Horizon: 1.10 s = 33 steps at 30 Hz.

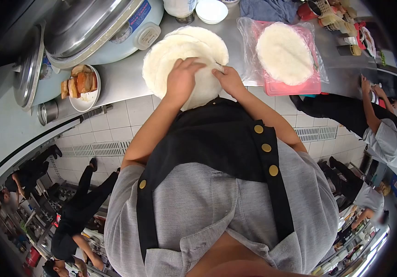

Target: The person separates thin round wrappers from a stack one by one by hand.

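A loose stack of thin, round, pale dough sheets lies on the steel counter in front of me, and its near part hangs over the counter edge against my apron. My left hand rests on the top sheet with its fingers stretched out and slightly bent. At the right side of the stack, my right hand pinches the edge of one dough sheet between thumb and fingers. Further right, another pile of round dough sheets sits on clear plastic over a pink cutting board.
Two large cookers with metal lids, a bigger one and another, stand at left. Near them is a white dish of browned chunks. White bowls and a grey cloth lie behind. Several people work around me.
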Each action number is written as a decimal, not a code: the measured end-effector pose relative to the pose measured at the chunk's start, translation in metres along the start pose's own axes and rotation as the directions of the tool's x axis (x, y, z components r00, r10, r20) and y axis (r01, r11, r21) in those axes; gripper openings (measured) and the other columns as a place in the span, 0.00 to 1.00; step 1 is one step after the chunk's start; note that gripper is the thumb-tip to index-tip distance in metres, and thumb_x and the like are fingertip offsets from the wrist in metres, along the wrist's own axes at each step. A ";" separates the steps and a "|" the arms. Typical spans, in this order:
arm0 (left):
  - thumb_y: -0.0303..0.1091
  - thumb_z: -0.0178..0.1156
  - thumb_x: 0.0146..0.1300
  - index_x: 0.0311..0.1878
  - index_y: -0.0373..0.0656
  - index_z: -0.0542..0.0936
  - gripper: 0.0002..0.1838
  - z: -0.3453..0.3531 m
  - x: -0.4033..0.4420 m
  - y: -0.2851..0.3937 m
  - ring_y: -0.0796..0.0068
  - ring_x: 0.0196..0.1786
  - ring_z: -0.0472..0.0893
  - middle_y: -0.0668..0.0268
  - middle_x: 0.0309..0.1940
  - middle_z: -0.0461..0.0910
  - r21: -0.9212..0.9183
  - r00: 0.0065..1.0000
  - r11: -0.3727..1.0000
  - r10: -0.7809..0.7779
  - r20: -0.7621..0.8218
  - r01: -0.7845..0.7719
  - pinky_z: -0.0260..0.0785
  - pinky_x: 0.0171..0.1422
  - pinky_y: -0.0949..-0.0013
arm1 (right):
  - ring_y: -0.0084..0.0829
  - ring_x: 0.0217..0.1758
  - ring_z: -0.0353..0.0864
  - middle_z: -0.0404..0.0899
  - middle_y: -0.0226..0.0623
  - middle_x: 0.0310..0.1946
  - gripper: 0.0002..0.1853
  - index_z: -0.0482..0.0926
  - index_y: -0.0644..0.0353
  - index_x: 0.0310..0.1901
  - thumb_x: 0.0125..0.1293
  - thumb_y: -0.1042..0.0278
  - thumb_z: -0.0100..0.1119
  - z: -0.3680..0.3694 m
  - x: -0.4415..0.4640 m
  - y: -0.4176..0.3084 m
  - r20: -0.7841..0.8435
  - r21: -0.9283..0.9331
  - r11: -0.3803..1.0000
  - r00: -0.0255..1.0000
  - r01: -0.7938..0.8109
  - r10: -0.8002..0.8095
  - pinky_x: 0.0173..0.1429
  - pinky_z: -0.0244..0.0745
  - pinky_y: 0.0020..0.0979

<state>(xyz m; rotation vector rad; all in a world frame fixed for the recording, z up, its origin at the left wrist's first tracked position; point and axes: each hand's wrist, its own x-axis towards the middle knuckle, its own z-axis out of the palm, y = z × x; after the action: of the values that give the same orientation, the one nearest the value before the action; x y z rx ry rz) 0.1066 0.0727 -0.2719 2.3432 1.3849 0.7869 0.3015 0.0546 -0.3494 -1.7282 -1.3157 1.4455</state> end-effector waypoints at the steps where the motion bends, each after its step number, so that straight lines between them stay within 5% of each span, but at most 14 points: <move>1: 0.21 0.61 0.57 0.40 0.47 0.87 0.11 -0.001 0.001 -0.003 0.60 0.44 0.81 0.64 0.47 0.84 -0.001 1.000 1.000 0.000 -0.001 0.000 0.74 0.48 0.61 | 0.49 0.42 0.85 0.85 0.53 0.37 0.22 0.82 0.69 0.47 0.68 0.53 0.57 0.002 0.001 0.004 -0.001 -0.001 1.000 1.000 0.000 0.000 0.51 0.76 0.40; 3: 0.21 0.60 0.55 0.38 0.46 0.88 0.11 -0.004 0.002 -0.007 0.60 0.40 0.80 0.63 0.46 0.85 -0.161 0.978 0.966 -0.190 0.084 0.201 0.75 0.51 0.61 | 0.44 0.42 0.86 0.85 0.52 0.35 0.22 0.83 0.70 0.46 0.67 0.54 0.59 0.005 0.002 0.011 0.036 0.079 0.992 0.995 -0.095 0.093 0.51 0.76 0.39; 7: 0.21 0.62 0.58 0.40 0.45 0.88 0.10 0.003 -0.005 -0.005 0.57 0.42 0.81 0.60 0.40 0.86 -0.257 0.983 0.952 -0.138 0.119 0.165 0.74 0.49 0.61 | 0.39 0.41 0.86 0.86 0.47 0.36 0.21 0.84 0.69 0.46 0.68 0.55 0.60 -0.001 -0.011 -0.025 0.124 0.000 0.993 0.986 -0.114 0.113 0.51 0.76 0.38; 10: 0.22 0.62 0.58 0.41 0.45 0.88 0.11 0.005 -0.004 -0.007 0.55 0.41 0.81 0.59 0.38 0.86 -0.281 0.989 0.950 -0.112 0.092 0.134 0.74 0.49 0.59 | 0.35 0.47 0.84 0.85 0.43 0.46 0.23 0.80 0.67 0.55 0.70 0.54 0.60 0.006 -0.011 -0.032 0.173 0.190 0.958 0.968 -0.216 0.183 0.52 0.77 0.37; 12: 0.22 0.60 0.58 0.41 0.45 0.88 0.11 -0.014 0.007 -0.003 0.56 0.42 0.81 0.58 0.40 0.86 -0.045 0.983 0.987 -0.150 0.108 0.156 0.74 0.49 0.59 | 0.33 0.54 0.80 0.79 0.40 0.56 0.27 0.73 0.67 0.63 0.71 0.54 0.59 0.013 -0.007 -0.040 0.405 0.411 0.824 0.888 -0.390 0.218 0.53 0.77 0.36; 14: 0.23 0.60 0.58 0.41 0.45 0.88 0.11 -0.047 0.022 0.021 0.58 0.42 0.81 0.60 0.40 0.86 0.051 0.988 0.991 -0.125 0.096 0.121 0.75 0.48 0.59 | 0.31 0.59 0.77 0.76 0.37 0.59 0.28 0.67 0.63 0.67 0.72 0.56 0.58 0.015 -0.015 -0.084 0.448 0.357 0.844 0.866 -0.401 0.222 0.55 0.77 0.36; 16: 0.24 0.60 0.57 0.42 0.45 0.88 0.12 -0.081 0.035 0.047 0.59 0.42 0.81 0.63 0.40 0.87 0.222 1.000 0.975 0.026 -0.017 -0.022 0.75 0.48 0.61 | 0.29 0.58 0.77 0.76 0.35 0.58 0.26 0.68 0.60 0.67 0.72 0.59 0.58 0.028 -0.004 -0.092 0.513 0.634 0.730 0.845 -0.255 -0.150 0.55 0.77 0.34; 20: 0.25 0.60 0.57 0.41 0.46 0.88 0.11 -0.113 0.049 0.075 0.60 0.42 0.81 0.64 0.40 0.87 0.259 0.999 0.966 0.019 -0.031 -0.011 0.75 0.47 0.61 | 0.28 0.58 0.77 0.77 0.34 0.57 0.22 0.71 0.61 0.64 0.72 0.62 0.57 0.028 -0.003 -0.114 0.533 0.708 0.659 0.804 -0.254 -0.263 0.54 0.77 0.31; 22: 0.26 0.60 0.58 0.40 0.45 0.88 0.10 -0.108 0.047 0.076 0.60 0.42 0.81 0.63 0.39 0.87 0.247 0.996 0.969 -0.048 0.078 0.027 0.75 0.47 0.61 | 0.26 0.50 0.79 0.79 0.34 0.51 0.21 0.74 0.66 0.58 0.69 0.64 0.62 0.025 -0.018 -0.120 0.363 0.760 0.637 0.897 -0.128 -0.252 0.48 0.76 0.28; 23: 0.27 0.60 0.58 0.40 0.44 0.88 0.10 -0.092 0.042 0.063 0.59 0.42 0.81 0.60 0.38 0.87 0.235 0.990 0.972 -0.022 0.140 -0.011 0.75 0.47 0.60 | 0.26 0.50 0.79 0.79 0.34 0.51 0.21 0.74 0.66 0.58 0.69 0.64 0.62 0.024 -0.015 -0.106 0.362 0.759 0.637 0.899 -0.131 -0.246 0.48 0.76 0.28; 25: 0.27 0.60 0.58 0.39 0.43 0.88 0.10 -0.055 0.028 0.040 0.57 0.42 0.81 0.59 0.37 0.87 0.223 0.969 0.974 -0.031 0.243 -0.025 0.75 0.48 0.59 | 0.21 0.41 0.80 0.82 0.32 0.42 0.16 0.79 0.66 0.48 0.64 0.64 0.68 0.022 -0.005 -0.054 0.187 0.457 0.889 0.977 0.003 -0.099 0.41 0.74 0.25; 28: 0.28 0.61 0.58 0.39 0.42 0.88 0.09 -0.012 0.007 0.015 0.55 0.42 0.81 0.57 0.36 0.86 0.125 0.928 0.991 -0.002 0.372 -0.048 0.74 0.49 0.57 | 0.18 0.34 0.79 0.82 0.30 0.34 0.14 0.81 0.65 0.39 0.60 0.64 0.72 0.011 -0.013 -0.011 0.257 0.539 0.825 0.966 -0.171 0.032 0.36 0.71 0.23; 33: 0.28 0.63 0.59 0.40 0.41 0.88 0.08 0.002 0.000 -0.002 0.54 0.43 0.83 0.56 0.36 0.86 -0.048 0.915 0.999 0.037 0.403 -0.019 0.74 0.49 0.57 | 0.18 0.30 0.81 0.82 0.32 0.29 0.09 0.81 0.63 0.34 0.66 0.66 0.66 0.004 -0.014 0.017 0.226 0.353 0.927 0.973 -0.127 0.048 0.34 0.72 0.23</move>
<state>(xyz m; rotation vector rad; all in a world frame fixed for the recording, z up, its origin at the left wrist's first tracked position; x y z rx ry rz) 0.1067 0.0741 -0.2746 2.3239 1.1446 0.3044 0.3043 0.0346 -0.3587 -1.4322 -0.9957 1.8378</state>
